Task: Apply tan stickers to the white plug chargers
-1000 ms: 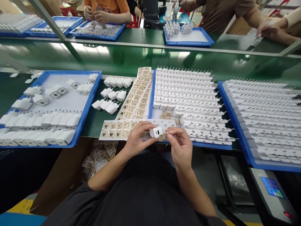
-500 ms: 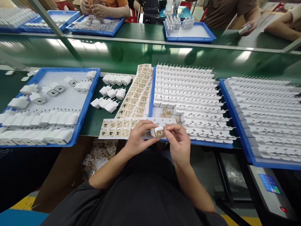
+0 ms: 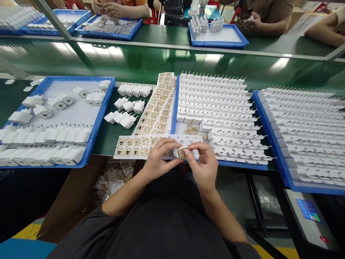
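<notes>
My left hand (image 3: 162, 155) grips a white USB wall charger (image 3: 176, 152) between thumb and fingers, its port end turned to the right. A small tan die-cut sticker (image 3: 182, 153) lies against that end face. My right hand (image 3: 203, 162) is closed, thumb and forefinger pinching at the sticker's edge and touching the charger. Just behind both hands lies a sheet of tan stickers (image 3: 137, 146). Longer sticker sheets (image 3: 156, 104) stretch away behind it. To their left several white chargers (image 3: 128, 121) lie on the green table.
A blue tray (image 3: 101, 124) on the left holds chargers, some scattered. Dense rows of chargers fill a middle tray (image 3: 242, 164) and a right tray (image 3: 285, 176). Loose tan scraps (image 3: 192, 128) lie in the middle tray. Co-workers' hands (image 3: 111, 9) are across the green divider (image 3: 151, 59).
The sticker and charger face have turned slightly in my fingers, and my right thumb has shifted left, closer to the face. Across the table, a co-worker's hands have come together.
</notes>
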Motion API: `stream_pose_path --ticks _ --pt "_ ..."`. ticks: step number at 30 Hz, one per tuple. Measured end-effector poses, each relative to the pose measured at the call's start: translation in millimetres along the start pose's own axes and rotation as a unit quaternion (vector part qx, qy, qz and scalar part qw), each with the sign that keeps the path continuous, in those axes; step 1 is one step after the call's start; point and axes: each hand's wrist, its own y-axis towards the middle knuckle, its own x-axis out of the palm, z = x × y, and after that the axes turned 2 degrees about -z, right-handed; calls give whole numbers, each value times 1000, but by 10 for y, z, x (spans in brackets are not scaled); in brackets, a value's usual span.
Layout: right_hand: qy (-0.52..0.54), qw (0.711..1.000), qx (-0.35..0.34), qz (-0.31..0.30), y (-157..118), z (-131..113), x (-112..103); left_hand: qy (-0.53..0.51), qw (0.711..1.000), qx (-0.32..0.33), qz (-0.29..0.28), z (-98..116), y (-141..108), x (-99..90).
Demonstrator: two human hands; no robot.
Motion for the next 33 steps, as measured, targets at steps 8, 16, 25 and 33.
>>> stream_pose_path --ticks 8,16,25,33 --pt "-113 989 -94 13 9 -27 35 14 1000 19 -1 4 2 -31" --pt "33 999 21 -29 89 57 -3 14 999 21 43 -17 -25 1" --pt "246 957 134 -73 -8 51 135 65 990 90 86 -50 -56 144" --pt "227 964 127 -48 21 54 172 77 988 101 83 -62 -55 153"
